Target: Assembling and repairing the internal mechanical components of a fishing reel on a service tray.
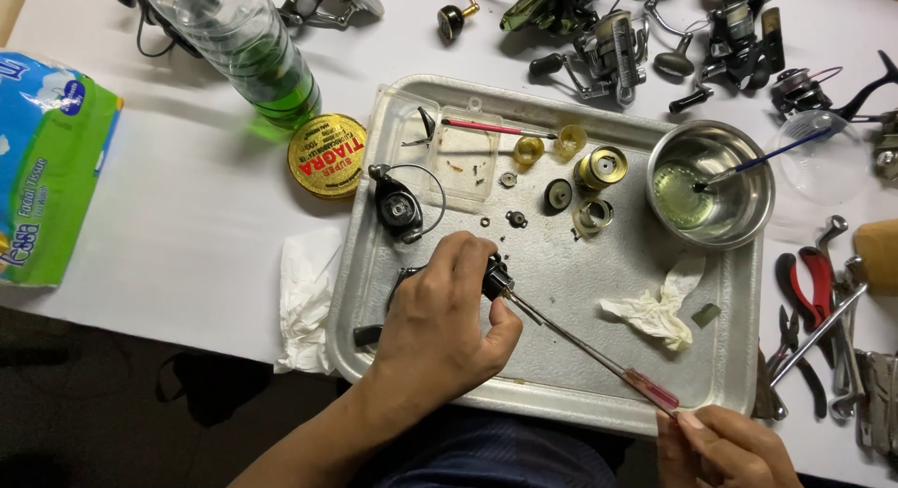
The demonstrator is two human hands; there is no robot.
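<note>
Your left hand (440, 324) grips the dark reel body (494, 275) near the tray's (552, 394) front-left corner; your right hand (725, 446) pinches the screwdriver (580, 343), its tip on the reel. Next, keep it seated while turning.

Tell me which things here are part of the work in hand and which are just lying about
In use: left hand gripping dark reel body; right hand holding red-handled screwdriver; metal tray.

Lying about: green bottle, tissue pack, round yellow tin, red pliers, steel bowl.

Blue-green tissue pack (42, 165) at far left; round yellow tin (327, 156) beside tray (561, 380).
</note>
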